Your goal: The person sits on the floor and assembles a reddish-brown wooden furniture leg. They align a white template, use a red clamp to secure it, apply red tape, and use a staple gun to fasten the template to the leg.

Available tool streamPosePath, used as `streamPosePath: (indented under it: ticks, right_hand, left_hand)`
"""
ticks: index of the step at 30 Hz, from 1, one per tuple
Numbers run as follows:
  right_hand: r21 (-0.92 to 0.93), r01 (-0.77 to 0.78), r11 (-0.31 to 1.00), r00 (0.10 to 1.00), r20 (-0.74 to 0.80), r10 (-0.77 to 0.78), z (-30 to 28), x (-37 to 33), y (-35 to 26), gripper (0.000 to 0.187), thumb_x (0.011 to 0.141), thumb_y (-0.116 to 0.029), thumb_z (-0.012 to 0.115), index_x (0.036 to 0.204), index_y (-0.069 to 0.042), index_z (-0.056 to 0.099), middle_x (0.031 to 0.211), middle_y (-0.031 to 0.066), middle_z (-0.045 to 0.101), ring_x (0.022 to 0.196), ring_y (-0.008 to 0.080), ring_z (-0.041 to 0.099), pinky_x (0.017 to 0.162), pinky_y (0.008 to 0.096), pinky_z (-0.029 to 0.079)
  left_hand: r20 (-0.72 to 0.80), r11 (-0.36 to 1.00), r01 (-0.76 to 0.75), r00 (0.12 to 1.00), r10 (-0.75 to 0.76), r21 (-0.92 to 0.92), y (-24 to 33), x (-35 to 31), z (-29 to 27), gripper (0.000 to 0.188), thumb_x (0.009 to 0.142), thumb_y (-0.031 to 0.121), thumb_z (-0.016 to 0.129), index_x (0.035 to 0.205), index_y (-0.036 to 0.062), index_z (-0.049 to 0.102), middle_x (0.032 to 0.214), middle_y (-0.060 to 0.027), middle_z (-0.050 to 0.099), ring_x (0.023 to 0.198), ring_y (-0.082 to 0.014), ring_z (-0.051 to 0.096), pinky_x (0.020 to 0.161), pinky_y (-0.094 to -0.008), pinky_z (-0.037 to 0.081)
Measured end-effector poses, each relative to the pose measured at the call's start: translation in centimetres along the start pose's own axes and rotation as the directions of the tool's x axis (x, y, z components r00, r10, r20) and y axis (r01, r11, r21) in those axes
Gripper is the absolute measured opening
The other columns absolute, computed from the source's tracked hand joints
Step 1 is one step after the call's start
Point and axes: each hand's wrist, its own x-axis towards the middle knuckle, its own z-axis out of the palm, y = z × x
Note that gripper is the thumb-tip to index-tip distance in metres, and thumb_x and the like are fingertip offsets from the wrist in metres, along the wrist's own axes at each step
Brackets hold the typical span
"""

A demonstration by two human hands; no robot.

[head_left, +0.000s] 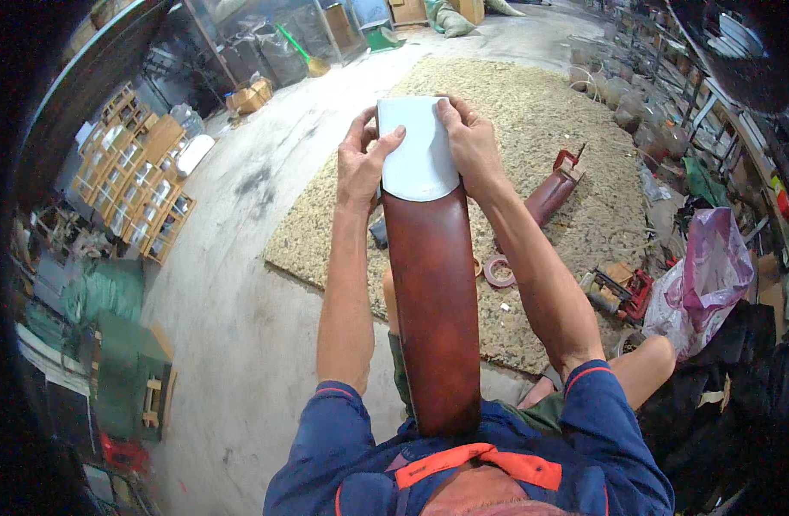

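A long reddish-brown, leather-like panel (433, 310) runs from my lap away from me, slightly curved across its width. Over its far end lies a white rounded template (419, 150), straight at the top and curved at the near edge. My left hand (360, 168) grips the template's left side, thumb on its face and fingers behind. On the other side my right hand (476, 142) pinches the upper right corner, thumb on top. Whether the fingers also clasp the panel underneath is hidden.
A speckled foam mat (515, 103) covers the floor ahead. On it are another brown piece (549, 199) with a red clamp (568, 161), a pink tape roll (499, 272) and a red clamp tool (637, 297). A plastic bag (704, 275) stands right; wooden frames (136, 185) stand left.
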Motion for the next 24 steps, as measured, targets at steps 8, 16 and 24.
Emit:
streamPosePath:
  ticks: [8,16,24]
  right_hand:
    - [0.007,-0.126,0.992,0.990,0.067,0.125,0.1,2.4,10.5,0.052,0.110,-0.027,0.058,0.148,0.008,0.055,0.130,0.0176,0.070,0.110,0.0181,0.066,0.095,0.0314,0.054]
    - [-0.028,-0.061,0.998,0.997,0.035,0.062,-0.3,2.3,14.7,0.040,0.111,-0.021,0.053,0.142,0.003,0.055,0.130,0.0144,0.066,0.116,0.0175,0.063,0.099,0.0319,0.051]
    - [0.102,-0.056,0.993,0.996,0.068,0.050,-0.9,2.4,16.4,0.046,0.103,-0.011,0.063,0.145,0.005,0.053,0.137,0.0173,0.064,0.124,0.0210,0.060,0.106,0.0335,0.049]
  left_hand:
    - [-0.094,0.997,-0.051,0.995,0.045,-0.062,-10.2,0.1,-4.3,0.069,0.098,0.014,0.070,0.159,-0.0030,0.044,0.151,-0.0170,0.056,0.133,-0.0211,0.058,0.114,-0.0332,0.044]
    - [-0.120,0.998,0.045,0.992,-0.051,-0.049,-14.4,0.6,-5.7,0.063,0.098,0.012,0.068,0.156,-0.0022,0.048,0.139,-0.0137,0.065,0.120,-0.0163,0.064,0.103,-0.0296,0.052]
    - [-0.094,0.992,0.019,0.995,-0.031,-0.122,-15.3,0.6,-5.4,0.057,0.100,0.010,0.064,0.154,-0.0018,0.049,0.143,-0.0146,0.061,0.126,-0.0200,0.061,0.107,-0.0315,0.050]
